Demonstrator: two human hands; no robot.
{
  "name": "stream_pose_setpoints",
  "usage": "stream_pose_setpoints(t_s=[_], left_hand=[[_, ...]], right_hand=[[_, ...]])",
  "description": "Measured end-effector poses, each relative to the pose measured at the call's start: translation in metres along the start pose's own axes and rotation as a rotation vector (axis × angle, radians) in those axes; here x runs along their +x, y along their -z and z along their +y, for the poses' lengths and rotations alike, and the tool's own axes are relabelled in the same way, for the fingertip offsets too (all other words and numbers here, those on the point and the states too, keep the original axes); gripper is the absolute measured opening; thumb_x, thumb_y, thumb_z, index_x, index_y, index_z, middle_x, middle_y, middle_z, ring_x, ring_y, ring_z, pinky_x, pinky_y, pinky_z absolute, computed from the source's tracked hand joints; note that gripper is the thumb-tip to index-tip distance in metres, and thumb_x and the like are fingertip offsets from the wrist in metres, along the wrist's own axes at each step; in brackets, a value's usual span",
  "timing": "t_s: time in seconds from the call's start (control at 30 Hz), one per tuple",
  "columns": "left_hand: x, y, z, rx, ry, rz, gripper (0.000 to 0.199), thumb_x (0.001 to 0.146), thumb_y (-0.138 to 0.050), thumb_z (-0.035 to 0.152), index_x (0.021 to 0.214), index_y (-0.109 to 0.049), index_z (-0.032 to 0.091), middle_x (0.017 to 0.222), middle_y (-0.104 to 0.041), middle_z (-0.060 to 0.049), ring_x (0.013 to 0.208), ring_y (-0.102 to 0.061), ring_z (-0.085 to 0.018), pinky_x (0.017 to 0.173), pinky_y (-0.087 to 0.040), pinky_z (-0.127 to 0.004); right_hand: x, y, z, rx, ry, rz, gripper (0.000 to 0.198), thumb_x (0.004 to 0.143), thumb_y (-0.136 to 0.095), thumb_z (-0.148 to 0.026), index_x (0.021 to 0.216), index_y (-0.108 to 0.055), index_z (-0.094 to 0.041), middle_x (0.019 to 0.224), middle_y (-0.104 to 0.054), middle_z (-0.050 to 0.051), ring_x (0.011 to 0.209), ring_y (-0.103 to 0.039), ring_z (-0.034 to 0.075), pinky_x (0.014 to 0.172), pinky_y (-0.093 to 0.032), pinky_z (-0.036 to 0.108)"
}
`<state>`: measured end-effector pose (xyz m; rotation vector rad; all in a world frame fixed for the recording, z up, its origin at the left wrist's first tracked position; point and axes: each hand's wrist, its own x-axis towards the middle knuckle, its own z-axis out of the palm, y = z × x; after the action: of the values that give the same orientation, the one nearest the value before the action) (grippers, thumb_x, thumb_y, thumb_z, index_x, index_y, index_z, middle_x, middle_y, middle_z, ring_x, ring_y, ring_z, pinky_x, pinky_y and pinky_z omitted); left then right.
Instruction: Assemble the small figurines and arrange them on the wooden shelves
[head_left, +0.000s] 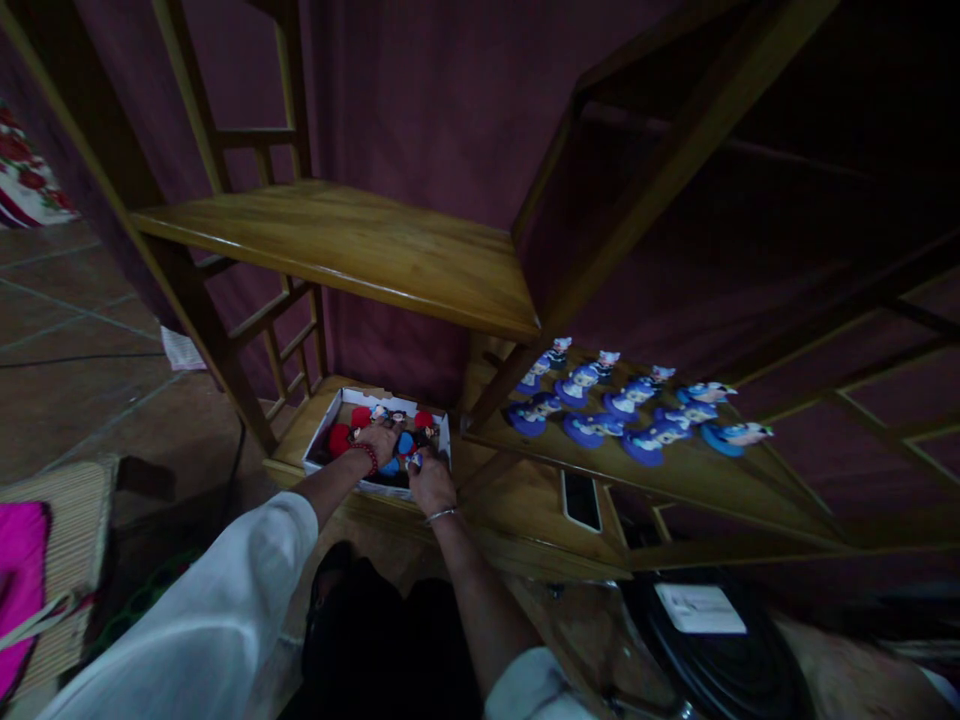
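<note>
A shallow white cardboard box point(309, 455) stands on the low wooden shelf, holding several small figurines in red and blue. Both hands reach into it. My left hand point(377, 440), wearing a red bead bracelet, lies over the figurines with its fingers stretched out. Beside it, at the box's right side, my right hand point(433, 487) has a silver bangle at the wrist and its fingers closed around a small blue-and-white figurine point(415, 461). Part of that figurine is hidden by the fingers. A red figurine point(340, 440) sits left of my left hand.
Right of the box, several purple-and-blue figurines point(592, 428) stand in rows on a raised wooden shelf point(720, 460). A phone point(582, 500) lies on the lower ledge. Overhead juts a wooden shelf board point(345, 250). A black round stool or lid point(720, 660) is at lower right.
</note>
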<state>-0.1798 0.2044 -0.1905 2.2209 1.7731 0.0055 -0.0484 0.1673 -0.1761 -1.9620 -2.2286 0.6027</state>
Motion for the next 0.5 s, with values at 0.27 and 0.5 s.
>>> stream_pose_setpoints(t_s=[0.27,0.5], left_hand=[[0.003,-0.010,0.010,-0.052,0.046,0.052,0.044,0.071,-0.050,0.018,0.115,-0.044,0.019,0.118,-0.048,-0.011,0.114,-0.038,-0.024,0.094,-0.031,-0.034],[0.011,-0.014,-0.011,-0.113,0.291,0.099,0.046,0.076,-0.046,0.033,0.116,-0.038,0.012,0.113,-0.049,-0.016,0.103,-0.050,-0.022,0.083,-0.040,-0.029]], right_hand=[[0.000,-0.001,0.000,-0.027,-0.021,0.009,0.024,0.080,-0.041,-0.021,0.101,-0.052,-0.015,0.090,-0.061,0.011,0.081,-0.059,0.017,0.067,-0.041,0.024],[0.000,-0.004,0.001,-0.046,-0.014,0.022,0.024,0.081,-0.040,-0.024,0.100,-0.052,-0.015,0.093,-0.061,0.011,0.084,-0.058,0.017,0.068,-0.041,0.023]])
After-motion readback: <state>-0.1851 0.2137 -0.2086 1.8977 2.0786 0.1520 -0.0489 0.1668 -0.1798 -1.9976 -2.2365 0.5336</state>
